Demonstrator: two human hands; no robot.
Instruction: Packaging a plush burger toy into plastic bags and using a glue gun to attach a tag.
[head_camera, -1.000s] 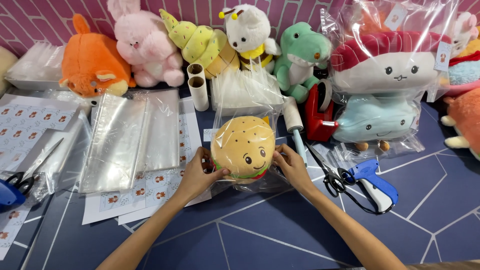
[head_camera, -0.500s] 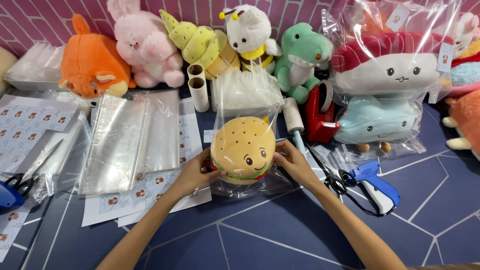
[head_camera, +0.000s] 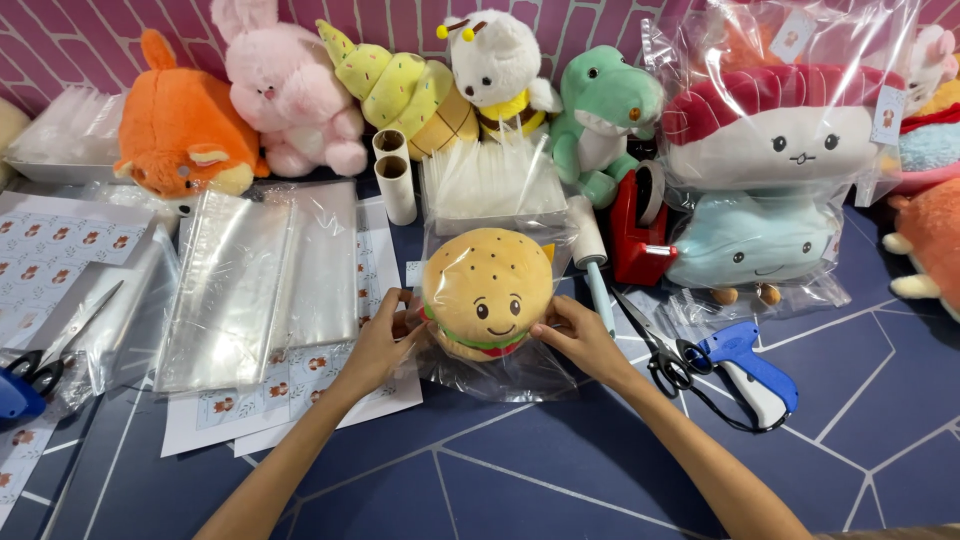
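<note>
Burger plush (head_camera: 487, 292): sits mid-tabletop inside a clear bag (head_camera: 500, 372), just in front of the tray of bags (head_camera: 492, 185)
Hands: your left hand (head_camera: 383, 338) and right hand (head_camera: 577, 336) press the burger plush's two sides through the film, fingers curled
Technique: keep both sides evenly gripped; smooth the film flat
Hidden: bag's open end hard to make out; scissors (head_camera: 655, 350) right of the burger plush

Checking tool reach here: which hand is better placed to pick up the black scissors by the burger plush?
Right. The right hand rests on the burger plush beside the scissors; the left hand is across it.
</note>
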